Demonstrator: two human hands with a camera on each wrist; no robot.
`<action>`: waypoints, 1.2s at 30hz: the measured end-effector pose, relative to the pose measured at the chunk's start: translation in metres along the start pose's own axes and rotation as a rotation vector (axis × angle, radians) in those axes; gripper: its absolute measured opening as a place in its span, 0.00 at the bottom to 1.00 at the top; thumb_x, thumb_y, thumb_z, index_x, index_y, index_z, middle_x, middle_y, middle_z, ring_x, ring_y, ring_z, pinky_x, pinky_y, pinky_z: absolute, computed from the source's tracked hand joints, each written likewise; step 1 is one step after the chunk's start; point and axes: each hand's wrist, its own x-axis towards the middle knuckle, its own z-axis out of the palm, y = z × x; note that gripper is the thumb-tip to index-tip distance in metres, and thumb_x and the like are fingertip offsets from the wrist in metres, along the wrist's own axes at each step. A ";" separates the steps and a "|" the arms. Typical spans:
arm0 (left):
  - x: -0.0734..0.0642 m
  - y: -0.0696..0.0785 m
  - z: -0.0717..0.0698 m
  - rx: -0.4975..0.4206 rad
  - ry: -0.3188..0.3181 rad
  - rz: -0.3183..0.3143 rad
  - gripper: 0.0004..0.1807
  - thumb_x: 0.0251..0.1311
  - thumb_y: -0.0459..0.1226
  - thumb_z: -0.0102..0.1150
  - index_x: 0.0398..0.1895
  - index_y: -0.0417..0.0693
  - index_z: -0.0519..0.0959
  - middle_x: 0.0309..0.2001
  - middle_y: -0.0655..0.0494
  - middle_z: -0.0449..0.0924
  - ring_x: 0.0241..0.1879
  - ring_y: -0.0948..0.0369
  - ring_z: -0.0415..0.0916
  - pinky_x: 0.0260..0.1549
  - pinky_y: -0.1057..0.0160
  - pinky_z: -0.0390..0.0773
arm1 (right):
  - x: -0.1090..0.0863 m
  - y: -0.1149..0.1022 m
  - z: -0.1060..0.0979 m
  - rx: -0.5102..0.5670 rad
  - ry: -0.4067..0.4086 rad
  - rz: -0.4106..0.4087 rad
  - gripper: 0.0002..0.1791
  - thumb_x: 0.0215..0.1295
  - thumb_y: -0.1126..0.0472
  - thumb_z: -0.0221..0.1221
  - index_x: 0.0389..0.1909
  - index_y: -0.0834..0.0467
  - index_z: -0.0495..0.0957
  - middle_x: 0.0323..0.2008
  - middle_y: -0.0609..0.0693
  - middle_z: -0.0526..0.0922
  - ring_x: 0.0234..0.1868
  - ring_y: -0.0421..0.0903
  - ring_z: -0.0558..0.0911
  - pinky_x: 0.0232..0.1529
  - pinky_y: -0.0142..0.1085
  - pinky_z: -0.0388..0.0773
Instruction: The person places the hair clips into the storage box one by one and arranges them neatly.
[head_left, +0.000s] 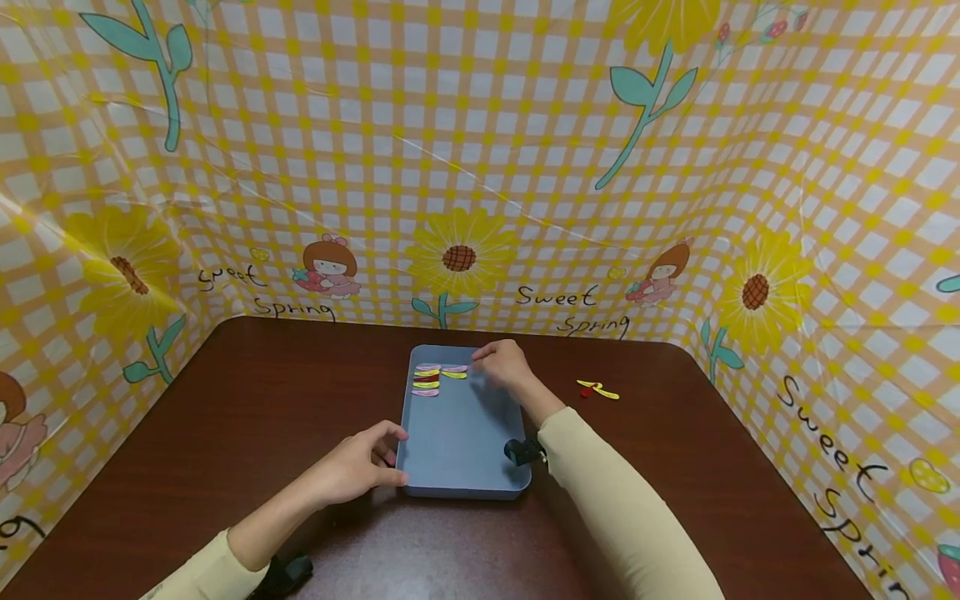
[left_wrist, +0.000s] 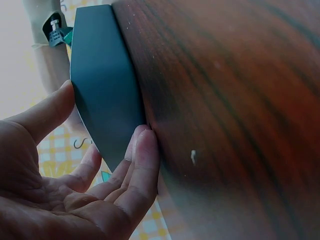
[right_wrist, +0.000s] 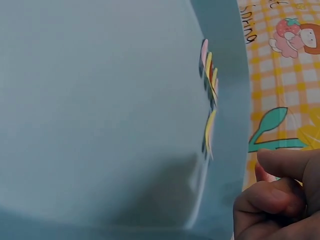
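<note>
A shallow blue-grey tray (head_left: 461, 442) lies on the table. My left hand (head_left: 352, 467) holds its near left side, with the thumb on the rim and other fingers low against the outer wall (left_wrist: 102, 75). Inside, at the far left, slim teardrop-shaped hair clips (head_left: 426, 384) in purple, yellow, red and pink form a column. A purple and a yellow clip (head_left: 453, 375) lie just right of it. Above the tray's far right part is my right hand (head_left: 504, 364), fingers curled. In the right wrist view its fingertips hide whatever may be between them.
Right of the tray, loose yellow and red clips (head_left: 598, 390) lie in a small pile on the dark wooden table (head_left: 300, 375). A checked, flower-printed cloth (head_left: 465, 167) rises behind the table and along both sides. A black wrist camera (head_left: 522, 452) hangs over the tray's right rim.
</note>
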 end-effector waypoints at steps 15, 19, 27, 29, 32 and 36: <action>0.001 -0.001 0.001 0.002 0.009 -0.011 0.29 0.54 0.40 0.75 0.59 0.47 0.74 0.38 0.53 0.80 0.38 0.58 0.76 0.33 0.58 0.74 | -0.013 -0.001 -0.035 0.032 -0.029 0.029 0.14 0.69 0.61 0.62 0.51 0.63 0.83 0.53 0.58 0.81 0.42 0.49 0.76 0.40 0.43 0.81; 0.001 -0.001 0.001 0.004 0.005 -0.017 0.29 0.54 0.40 0.75 0.59 0.48 0.74 0.38 0.53 0.80 0.38 0.58 0.76 0.33 0.58 0.74 | -0.013 0.002 -0.043 0.034 -0.029 0.023 0.12 0.69 0.61 0.62 0.49 0.62 0.84 0.40 0.51 0.82 0.38 0.48 0.77 0.38 0.42 0.82; 0.001 -0.001 0.001 0.000 -0.003 -0.014 0.29 0.55 0.40 0.75 0.59 0.48 0.74 0.38 0.53 0.80 0.38 0.58 0.76 0.33 0.58 0.73 | -0.018 0.005 -0.056 0.064 -0.069 0.017 0.14 0.70 0.62 0.61 0.51 0.64 0.82 0.11 0.43 0.63 0.12 0.39 0.57 0.20 0.34 0.61; 0.001 -0.001 0.001 0.000 -0.003 -0.012 0.29 0.55 0.40 0.75 0.59 0.47 0.74 0.38 0.53 0.80 0.38 0.58 0.76 0.33 0.58 0.73 | -0.020 0.006 -0.060 0.062 -0.072 0.018 0.14 0.70 0.62 0.60 0.51 0.64 0.82 0.12 0.43 0.64 0.12 0.39 0.57 0.20 0.35 0.61; 0.001 -0.001 0.001 -0.003 -0.001 -0.014 0.30 0.54 0.40 0.75 0.59 0.47 0.74 0.39 0.52 0.80 0.38 0.58 0.76 0.33 0.58 0.74 | -0.021 0.008 -0.067 0.056 -0.080 0.020 0.14 0.70 0.61 0.60 0.52 0.63 0.82 0.12 0.42 0.64 0.12 0.39 0.56 0.21 0.36 0.61; 0.001 -0.002 0.001 -0.003 0.001 -0.013 0.30 0.54 0.39 0.75 0.59 0.47 0.74 0.39 0.51 0.80 0.38 0.58 0.76 0.33 0.58 0.74 | -0.022 0.014 -0.077 0.044 -0.091 0.021 0.16 0.71 0.62 0.59 0.56 0.64 0.80 0.16 0.44 0.70 0.12 0.39 0.55 0.24 0.38 0.63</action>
